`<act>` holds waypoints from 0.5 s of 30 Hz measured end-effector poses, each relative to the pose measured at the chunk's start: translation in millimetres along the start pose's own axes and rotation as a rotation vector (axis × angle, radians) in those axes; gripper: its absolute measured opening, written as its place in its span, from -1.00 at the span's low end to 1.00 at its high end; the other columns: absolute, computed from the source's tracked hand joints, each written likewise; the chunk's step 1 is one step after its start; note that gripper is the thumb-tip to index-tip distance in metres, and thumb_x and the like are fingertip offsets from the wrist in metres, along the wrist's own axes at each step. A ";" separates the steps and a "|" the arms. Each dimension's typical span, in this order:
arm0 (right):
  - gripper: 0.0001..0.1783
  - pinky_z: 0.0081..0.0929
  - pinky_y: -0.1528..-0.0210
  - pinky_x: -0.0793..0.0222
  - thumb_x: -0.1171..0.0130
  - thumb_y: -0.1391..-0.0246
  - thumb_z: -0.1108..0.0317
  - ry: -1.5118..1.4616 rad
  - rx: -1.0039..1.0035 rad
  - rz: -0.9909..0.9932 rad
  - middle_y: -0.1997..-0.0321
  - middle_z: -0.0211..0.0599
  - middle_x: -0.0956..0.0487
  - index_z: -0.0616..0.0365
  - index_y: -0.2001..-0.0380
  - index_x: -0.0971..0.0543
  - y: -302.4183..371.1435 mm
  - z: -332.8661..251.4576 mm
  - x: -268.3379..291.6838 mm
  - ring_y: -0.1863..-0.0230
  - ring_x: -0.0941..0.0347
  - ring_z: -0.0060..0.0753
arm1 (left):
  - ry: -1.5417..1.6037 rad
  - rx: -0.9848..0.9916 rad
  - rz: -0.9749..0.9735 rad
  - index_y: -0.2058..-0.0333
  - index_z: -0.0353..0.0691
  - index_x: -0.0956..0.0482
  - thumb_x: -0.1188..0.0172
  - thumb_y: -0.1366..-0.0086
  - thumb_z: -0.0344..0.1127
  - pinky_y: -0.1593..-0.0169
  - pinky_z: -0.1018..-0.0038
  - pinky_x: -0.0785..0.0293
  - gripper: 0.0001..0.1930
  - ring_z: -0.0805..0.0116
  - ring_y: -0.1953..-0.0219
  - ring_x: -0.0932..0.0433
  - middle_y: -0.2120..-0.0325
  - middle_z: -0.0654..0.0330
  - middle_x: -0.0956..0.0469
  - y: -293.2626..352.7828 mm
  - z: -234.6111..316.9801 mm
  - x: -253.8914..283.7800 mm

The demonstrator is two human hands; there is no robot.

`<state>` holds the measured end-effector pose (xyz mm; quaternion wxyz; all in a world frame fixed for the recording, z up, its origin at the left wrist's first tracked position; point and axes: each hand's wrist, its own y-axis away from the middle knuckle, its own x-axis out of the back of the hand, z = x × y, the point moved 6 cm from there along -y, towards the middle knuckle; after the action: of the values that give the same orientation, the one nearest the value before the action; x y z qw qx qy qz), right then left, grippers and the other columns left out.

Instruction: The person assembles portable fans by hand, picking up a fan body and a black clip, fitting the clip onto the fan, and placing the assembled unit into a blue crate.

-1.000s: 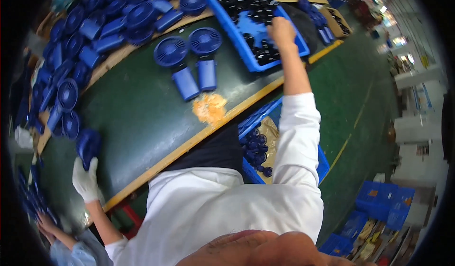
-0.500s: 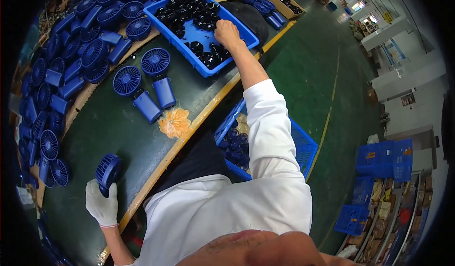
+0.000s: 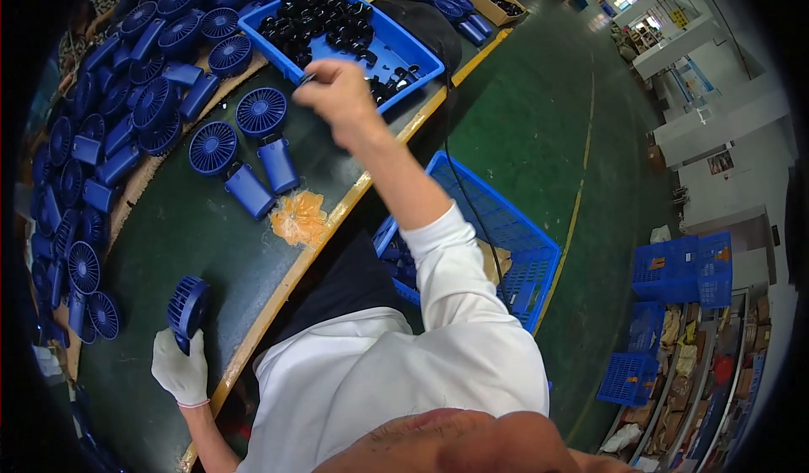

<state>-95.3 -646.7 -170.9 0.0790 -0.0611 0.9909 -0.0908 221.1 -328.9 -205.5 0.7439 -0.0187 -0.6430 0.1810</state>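
Observation:
My left hand (image 3: 180, 367), in a white glove, grips a blue handheld fan (image 3: 187, 304) upright over the near left of the green bench. My bare right hand (image 3: 344, 106) is closed in a pinch by the near side of a blue tray (image 3: 389, 56). A small dark part shows at its fingertips, mostly hidden by the fingers. Glossy black parts (image 3: 324, 18) lie heaped in the tray. Two more blue fans, one fan (image 3: 213, 147) beside another fan (image 3: 262, 112), lie on the bench left of my right hand.
Many blue fans (image 3: 156, 102) are piled along the bench's far left side. An orange-brown patch (image 3: 298, 217) marks the bench near its wooden edge (image 3: 278, 317). On the floor at right stands a blue crate (image 3: 522, 245). A small carton (image 3: 493, 2) of black parts sits at the far end.
My right hand has come out of the tray, moving left and toward me, with a small dark part at its fingertips. The left hand still holds its fan, nearly unmoved.

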 end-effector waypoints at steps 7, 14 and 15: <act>-0.73 -0.63 0.52 -0.19 -0.46 0.25 0.36 0.096 -0.031 -0.268 0.60 -0.56 -0.41 0.23 0.53 -0.55 104.4 30.3 -96.9 0.55 -0.25 -0.73 | 0.415 0.392 0.091 0.51 -0.32 -0.58 -0.13 -0.23 -0.05 0.40 0.28 -0.39 -0.62 0.09 0.57 -0.51 0.63 0.00 -0.53 -2.1 -12.2 -1.9; -0.75 -0.65 0.45 -0.50 -0.37 0.10 0.58 -0.407 -0.250 -0.411 0.40 -0.29 -0.55 0.39 0.29 -0.58 166.2 40.8 -153.8 0.44 -0.47 -0.56 | 1.606 0.593 0.102 0.13 -0.34 -0.57 -0.19 -0.24 -0.17 0.08 0.55 -0.38 -0.65 0.49 0.22 -0.49 0.26 0.20 -0.56 -16.3 20.6 -34.5; -0.76 -0.58 0.42 -0.57 -0.35 0.09 0.59 -0.459 -0.289 -0.451 0.32 -0.23 -0.54 0.44 0.30 -0.58 171.0 42.1 -159.2 0.40 -0.51 -0.48 | 1.636 0.581 0.082 0.11 -0.37 -0.53 -0.18 -0.24 -0.16 0.04 0.51 -0.41 -0.61 0.45 0.21 -0.51 0.24 0.16 -0.56 -20.8 22.3 -37.7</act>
<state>49.6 -465.5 -221.1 0.2683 -0.3079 0.9114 0.0513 200.6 -363.9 -232.1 0.9408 0.0247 0.1664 0.2943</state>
